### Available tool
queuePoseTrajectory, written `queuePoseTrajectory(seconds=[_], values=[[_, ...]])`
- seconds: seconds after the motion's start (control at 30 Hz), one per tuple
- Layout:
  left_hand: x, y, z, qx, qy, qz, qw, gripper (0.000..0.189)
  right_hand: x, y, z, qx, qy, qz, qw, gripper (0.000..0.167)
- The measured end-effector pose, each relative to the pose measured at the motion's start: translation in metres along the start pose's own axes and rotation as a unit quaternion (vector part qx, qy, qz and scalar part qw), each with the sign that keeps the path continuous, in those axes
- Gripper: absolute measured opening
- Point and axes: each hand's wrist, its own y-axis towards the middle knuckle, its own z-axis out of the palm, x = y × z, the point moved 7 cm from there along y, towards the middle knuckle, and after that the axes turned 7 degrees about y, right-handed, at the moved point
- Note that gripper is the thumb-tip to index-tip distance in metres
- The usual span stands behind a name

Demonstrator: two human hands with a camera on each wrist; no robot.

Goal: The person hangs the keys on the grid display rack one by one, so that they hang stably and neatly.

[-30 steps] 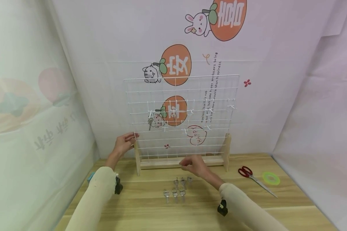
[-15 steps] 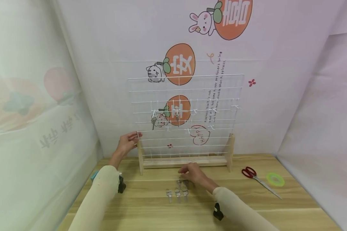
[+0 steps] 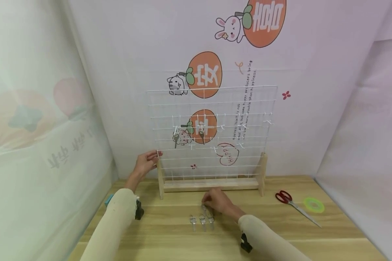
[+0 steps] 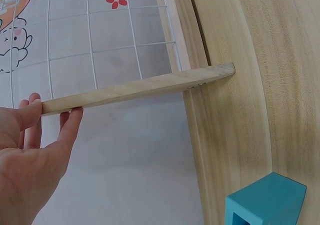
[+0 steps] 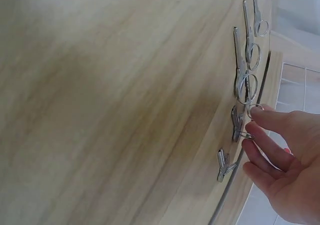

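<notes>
My left hand (image 3: 145,164) grips the upper end of the wooden side post (image 4: 135,89) of a white wire grid rack (image 3: 183,158). Thumb and fingers lie on either side of that post in the left wrist view. Low over the table, my right hand (image 5: 292,157) pinches the ring of a key (image 5: 247,87) with thumb and index finger. Close by lie more keys with rings (image 5: 239,55), laid out in rows; the hand partly hides some in the head view. Two keys hang from the rack's hooks, one at the left (image 3: 176,139) and one beside it (image 3: 201,136).
Several white hooks (image 3: 223,127) stick out from the grid. Red-handled scissors (image 3: 294,204) and a yellow-green ring (image 3: 313,204) lie at the right of the wooden table (image 3: 170,243). A teal block (image 4: 267,200) sits at the left. Printed white cloth stands behind.
The right hand has gone down from in front of the rack's base to the keys and taken hold of a ring. The second hanging key swung into clearer view. The left hand stays on the post.
</notes>
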Motion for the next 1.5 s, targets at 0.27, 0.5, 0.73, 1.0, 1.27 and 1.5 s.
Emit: queuePoseTrajectory(seconds=[0.27,0.5,0.73,1.0,1.27,1.5], values=[[-0.001,-0.002,0.002,-0.004,-0.001,0.003,1.0,0.041,0.012,-0.003,-0.016,-0.024,-0.002,-0.004,0.9997,0.008],[-0.002,-0.001,0.001,0.0,0.002,0.009,1.0,0.042,0.033,-0.001,-0.037,-0.038,0.019,-0.042,0.9982,0.009],[0.0,0.003,0.004,0.007,0.004,0.003,1.0,0.043,0.055,-0.004,-0.068,-0.058,0.037,-0.075,0.9948,0.009],[0.001,0.003,0.001,0.009,0.017,0.009,0.9998,0.043,0.078,-0.004,-0.115,-0.081,0.041,-0.066,0.9936,0.007],[0.004,0.003,-0.003,0.008,0.016,0.005,0.9998,0.042,0.103,0.006,-0.166,-0.136,0.049,-0.103,0.9842,0.009],[0.003,0.003,-0.001,0.014,0.01,0.006,0.9998,0.042,0.116,0.012,-0.213,-0.202,0.041,-0.092,0.9742,0.013]])
